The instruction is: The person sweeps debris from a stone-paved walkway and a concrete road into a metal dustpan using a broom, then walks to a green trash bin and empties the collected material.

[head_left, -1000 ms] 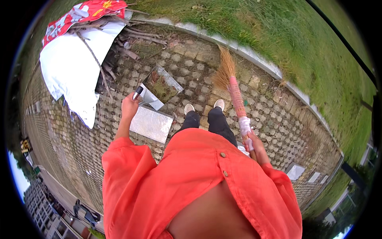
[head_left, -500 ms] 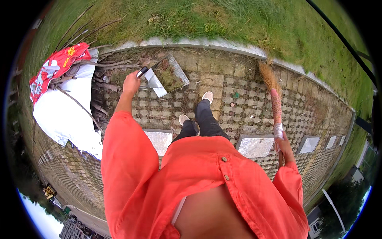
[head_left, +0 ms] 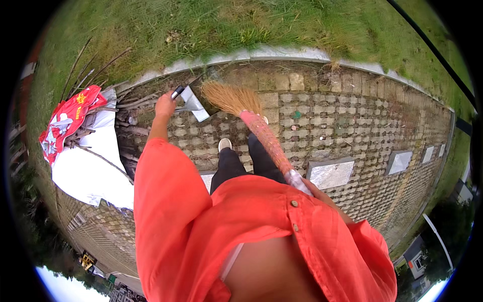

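My left hand (head_left: pixel 165 105) is closed round the black handle of a metal dustpan (head_left: pixel 194 104), held low over the paving at the upper left. In front of my body a straw broom (head_left: pixel 266 137) slants up and to the left, its shaft wrapped in pink netting. My right hand (head_left: pixel 318 193) grips the broom near its white-wrapped part; the sleeve and shirt hide some of that hand. The broom's bristles fan out at the dustpan's open side and cover most of its pan, so what lies inside is hidden.
Left of the dustpan, cut branches (head_left: pixel 138 103) lie beside a white sheet (head_left: pixel 85 163) and a red printed bag (head_left: pixel 75 113). A pale kerb (head_left: pixel 282 53) divides the paving from grass (head_left: pixel 302 25). Flat stone slabs (head_left: pixel 330 172) run off to the right.
The broom has swung from the right side across to the left, its bristles now over the dustpan. My right hand moved inward with it. My left hand stays on the dustpan's handle.
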### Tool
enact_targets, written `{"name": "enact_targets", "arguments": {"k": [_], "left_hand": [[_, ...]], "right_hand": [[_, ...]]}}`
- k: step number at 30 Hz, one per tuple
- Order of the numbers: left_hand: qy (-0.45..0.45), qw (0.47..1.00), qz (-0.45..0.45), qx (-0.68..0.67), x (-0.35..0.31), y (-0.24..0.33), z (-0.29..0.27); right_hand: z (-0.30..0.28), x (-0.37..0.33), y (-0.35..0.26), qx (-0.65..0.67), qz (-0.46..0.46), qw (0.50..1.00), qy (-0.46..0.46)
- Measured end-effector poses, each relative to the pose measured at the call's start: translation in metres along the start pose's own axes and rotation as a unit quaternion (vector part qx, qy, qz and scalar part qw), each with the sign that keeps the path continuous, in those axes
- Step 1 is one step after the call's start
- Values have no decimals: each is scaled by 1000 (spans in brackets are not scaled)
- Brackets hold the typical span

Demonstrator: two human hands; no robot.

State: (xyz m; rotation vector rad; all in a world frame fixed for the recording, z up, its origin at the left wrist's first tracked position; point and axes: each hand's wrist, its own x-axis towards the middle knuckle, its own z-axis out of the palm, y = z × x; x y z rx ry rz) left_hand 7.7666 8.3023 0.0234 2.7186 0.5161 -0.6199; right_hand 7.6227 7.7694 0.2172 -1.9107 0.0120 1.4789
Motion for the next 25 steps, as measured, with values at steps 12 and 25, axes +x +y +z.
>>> {"name": "enact_targets", "arguments": {"k": [12, 25], "left_hand": [[-55, 997, 61, -2, 22, -6, -14], [-57, 988, 143, -30, 24, -31, -31]], "right_hand": [[29, 10, 0, 362, 152, 876, 278], [247, 79, -168, 249, -18, 965, 80]]}}
